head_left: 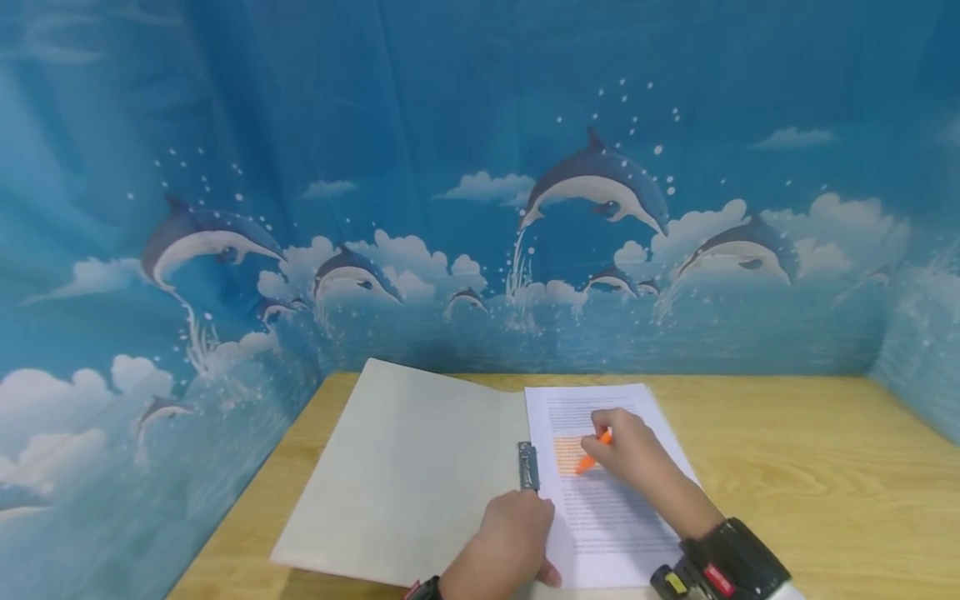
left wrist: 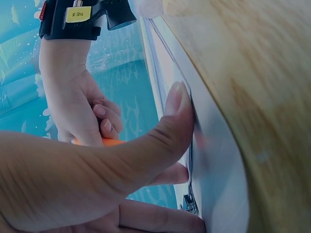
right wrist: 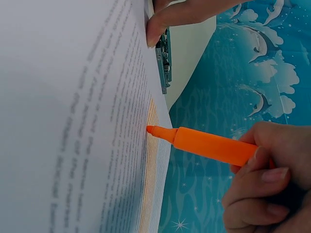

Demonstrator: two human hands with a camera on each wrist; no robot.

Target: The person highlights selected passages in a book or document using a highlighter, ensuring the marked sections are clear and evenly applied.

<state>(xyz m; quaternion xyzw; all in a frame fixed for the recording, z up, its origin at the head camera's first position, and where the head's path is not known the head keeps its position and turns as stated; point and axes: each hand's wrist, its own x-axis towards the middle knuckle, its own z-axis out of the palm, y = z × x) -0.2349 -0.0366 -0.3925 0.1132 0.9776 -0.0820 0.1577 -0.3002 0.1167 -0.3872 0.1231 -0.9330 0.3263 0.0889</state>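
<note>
My right hand grips an orange highlighter, with the fingers curled round its barrel. The highlighter's tip is right at the printed sheet, at the edge of a block of orange-marked lines. My left hand rests on the lower left side of the sheet, just below the metal clip. In the left wrist view its thumb and fingers lie extended against the paper. The sheet lies on the right side of an open pale folder.
The folder's left cover spreads over a wooden table. Behind and to the left hangs a blue backdrop printed with dolphins and clouds. A black strap with a small device is on the right wrist.
</note>
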